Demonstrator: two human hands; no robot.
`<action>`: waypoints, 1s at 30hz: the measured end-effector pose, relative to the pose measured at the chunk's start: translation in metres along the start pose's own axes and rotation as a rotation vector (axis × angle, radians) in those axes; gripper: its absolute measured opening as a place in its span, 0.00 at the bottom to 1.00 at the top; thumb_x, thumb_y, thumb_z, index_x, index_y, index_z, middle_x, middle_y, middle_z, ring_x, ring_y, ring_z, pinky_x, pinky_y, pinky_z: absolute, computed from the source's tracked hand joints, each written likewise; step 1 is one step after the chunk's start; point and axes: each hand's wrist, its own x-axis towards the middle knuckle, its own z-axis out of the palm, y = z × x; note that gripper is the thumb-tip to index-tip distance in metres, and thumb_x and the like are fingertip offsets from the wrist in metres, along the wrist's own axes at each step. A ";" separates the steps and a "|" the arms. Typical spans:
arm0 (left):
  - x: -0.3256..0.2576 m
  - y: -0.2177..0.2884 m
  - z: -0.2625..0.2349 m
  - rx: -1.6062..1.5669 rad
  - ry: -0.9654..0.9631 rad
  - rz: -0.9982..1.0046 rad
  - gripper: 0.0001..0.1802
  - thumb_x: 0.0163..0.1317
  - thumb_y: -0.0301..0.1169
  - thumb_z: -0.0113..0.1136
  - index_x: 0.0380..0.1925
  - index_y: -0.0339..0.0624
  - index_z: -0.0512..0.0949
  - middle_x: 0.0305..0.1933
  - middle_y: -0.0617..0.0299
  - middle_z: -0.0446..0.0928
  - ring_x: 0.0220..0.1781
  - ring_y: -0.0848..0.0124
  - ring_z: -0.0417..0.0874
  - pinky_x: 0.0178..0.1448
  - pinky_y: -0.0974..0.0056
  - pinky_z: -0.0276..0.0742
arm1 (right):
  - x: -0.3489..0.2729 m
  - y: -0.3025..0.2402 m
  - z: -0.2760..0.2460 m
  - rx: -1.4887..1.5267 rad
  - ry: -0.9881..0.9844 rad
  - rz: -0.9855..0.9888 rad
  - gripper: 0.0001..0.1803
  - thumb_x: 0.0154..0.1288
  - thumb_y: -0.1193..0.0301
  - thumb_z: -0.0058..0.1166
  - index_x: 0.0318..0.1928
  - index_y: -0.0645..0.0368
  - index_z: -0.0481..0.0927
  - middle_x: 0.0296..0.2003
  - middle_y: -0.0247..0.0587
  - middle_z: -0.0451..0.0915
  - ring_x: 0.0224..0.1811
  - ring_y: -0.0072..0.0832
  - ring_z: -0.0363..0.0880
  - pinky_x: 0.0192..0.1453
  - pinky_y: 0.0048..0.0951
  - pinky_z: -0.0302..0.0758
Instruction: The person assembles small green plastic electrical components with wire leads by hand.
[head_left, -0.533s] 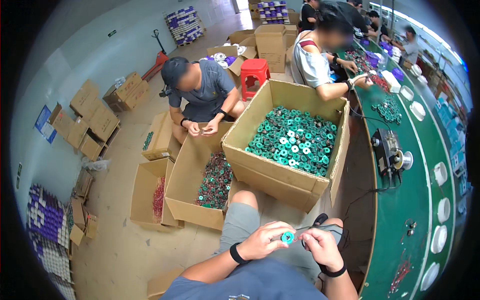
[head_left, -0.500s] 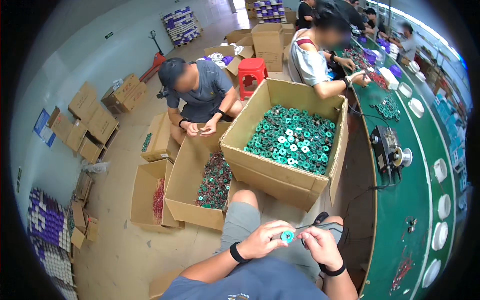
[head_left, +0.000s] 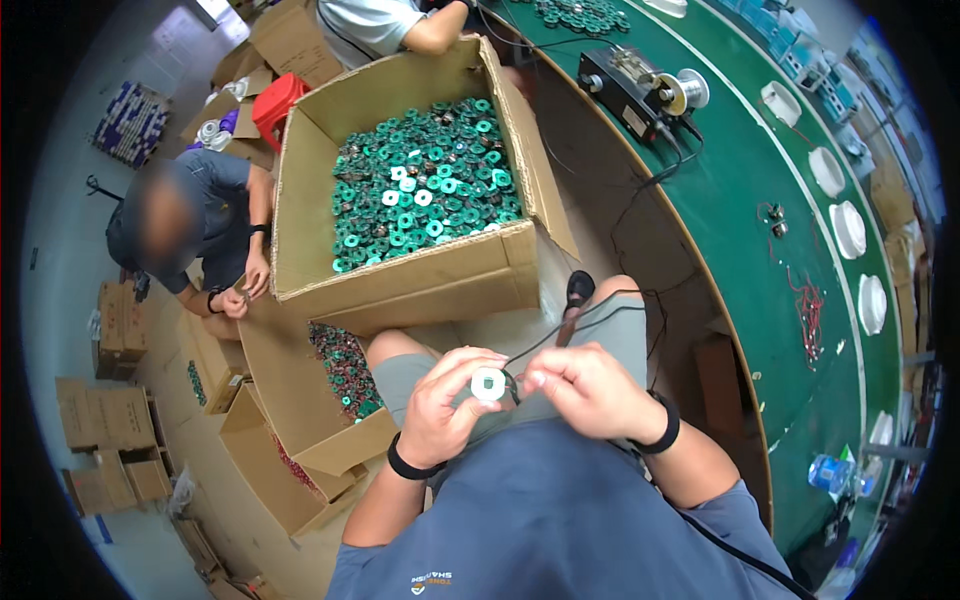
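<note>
- Left hand: one, thumb and fingers clenched on the rim of a white disc.
- The disc lies at the fingertips, on the inner side of the left grip, over the lap. Its face with the dark centre is toward the camera, so no long axis shows.
- Right hand: one, just right of the disc, fingers curled and fingertips pointing left at its edge. The left is nearer, in contact; the right seems just apart. Blur hides whether the right pinches anything, so I cannot tell.
- Wristbands: two, one per wrist.
- Cables: at least two dark strands beyond the hands, running rightward.
- Big box: one, ahead of the knees, holding green parts, too many to count, a few whitish on top.
- Mixed box: one, left of it, with green and red pieces, uncountable.
- Bench: one, on the right, bearing one black unit, one spool, one bunch of red wires and at least five white housings.
- Co-workers: two, one left, one cut by the upper edge.
- Stool: one, red, behind the big box.
</note>
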 end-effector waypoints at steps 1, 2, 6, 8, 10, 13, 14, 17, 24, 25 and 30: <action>-0.002 -0.012 -0.002 -0.031 0.022 -0.017 0.19 0.55 0.26 0.69 0.49 0.35 0.82 0.52 0.51 0.82 0.54 0.57 0.84 0.59 0.58 0.79 | 0.000 -0.005 0.007 -0.012 -0.042 -0.071 0.07 0.72 0.75 0.50 0.38 0.61 0.81 0.30 0.44 0.84 0.32 0.41 0.85 0.38 0.36 0.79; -0.005 -0.022 -0.006 -0.061 0.042 -0.033 0.19 0.55 0.26 0.69 0.49 0.35 0.82 0.52 0.51 0.82 0.54 0.57 0.84 0.59 0.58 0.79 | 0.002 -0.008 0.015 -0.024 -0.082 -0.144 0.08 0.73 0.74 0.50 0.38 0.62 0.82 0.30 0.43 0.85 0.32 0.39 0.85 0.38 0.35 0.79; -0.021 -0.037 -0.021 -0.019 0.064 -0.035 0.19 0.54 0.24 0.67 0.49 0.34 0.82 0.51 0.51 0.83 0.54 0.57 0.84 0.59 0.59 0.79 | 0.033 0.015 0.034 0.016 -0.069 0.025 0.05 0.68 0.76 0.51 0.37 0.62 0.79 0.28 0.50 0.83 0.32 0.48 0.85 0.39 0.41 0.79; -0.029 -0.044 -0.022 -0.029 0.064 -0.054 0.19 0.55 0.25 0.68 0.49 0.34 0.83 0.51 0.52 0.83 0.54 0.57 0.84 0.59 0.58 0.79 | 0.034 0.007 0.046 0.034 -0.072 0.045 0.05 0.68 0.76 0.50 0.35 0.62 0.79 0.28 0.50 0.83 0.32 0.48 0.84 0.39 0.42 0.79; -0.037 -0.048 -0.023 -0.071 0.126 -0.063 0.20 0.55 0.27 0.70 0.49 0.34 0.82 0.51 0.52 0.83 0.54 0.57 0.84 0.59 0.58 0.79 | 0.028 -0.003 0.055 -0.027 -0.169 -0.173 0.07 0.70 0.74 0.50 0.35 0.63 0.80 0.27 0.50 0.83 0.30 0.45 0.85 0.36 0.39 0.79; -0.042 -0.045 -0.022 -0.015 0.135 -0.055 0.20 0.55 0.27 0.70 0.48 0.35 0.82 0.51 0.52 0.83 0.53 0.55 0.84 0.61 0.57 0.78 | 0.035 0.020 0.054 -0.029 -0.128 -0.094 0.06 0.69 0.76 0.51 0.35 0.61 0.80 0.27 0.46 0.83 0.31 0.45 0.85 0.37 0.39 0.79; -0.044 -0.046 -0.023 0.029 0.127 -0.062 0.20 0.55 0.27 0.70 0.48 0.35 0.82 0.51 0.52 0.83 0.53 0.55 0.84 0.62 0.56 0.77 | 0.041 0.023 0.054 -0.010 -0.100 0.004 0.06 0.69 0.77 0.51 0.36 0.60 0.81 0.29 0.42 0.84 0.32 0.44 0.85 0.39 0.38 0.80; -0.042 -0.055 -0.022 -0.037 0.144 -0.091 0.20 0.55 0.29 0.71 0.48 0.35 0.83 0.51 0.52 0.83 0.54 0.55 0.84 0.65 0.52 0.75 | 0.037 0.004 0.056 -0.055 -0.184 -0.073 0.07 0.70 0.76 0.51 0.36 0.60 0.82 0.31 0.43 0.86 0.35 0.42 0.87 0.41 0.37 0.81; -0.032 -0.063 -0.016 0.047 0.082 -0.078 0.21 0.55 0.31 0.72 0.49 0.36 0.83 0.51 0.53 0.84 0.55 0.55 0.84 0.70 0.47 0.72 | 0.044 0.017 0.044 -0.024 -0.115 -0.142 0.08 0.71 0.75 0.50 0.35 0.63 0.81 0.28 0.46 0.83 0.32 0.43 0.86 0.38 0.37 0.79; -0.029 -0.064 -0.015 0.050 0.109 -0.055 0.21 0.55 0.32 0.72 0.49 0.37 0.82 0.51 0.53 0.84 0.55 0.55 0.84 0.70 0.47 0.72 | 0.041 0.019 0.045 -0.056 -0.160 -0.169 0.08 0.71 0.75 0.50 0.35 0.62 0.81 0.28 0.45 0.83 0.32 0.43 0.86 0.37 0.37 0.79; -0.020 -0.065 -0.007 0.101 0.089 -0.050 0.22 0.56 0.33 0.72 0.49 0.37 0.82 0.50 0.54 0.84 0.55 0.55 0.84 0.71 0.46 0.71 | 0.049 0.045 0.035 0.068 -0.025 -0.047 0.05 0.67 0.76 0.51 0.33 0.60 0.79 0.26 0.50 0.81 0.31 0.52 0.82 0.37 0.44 0.78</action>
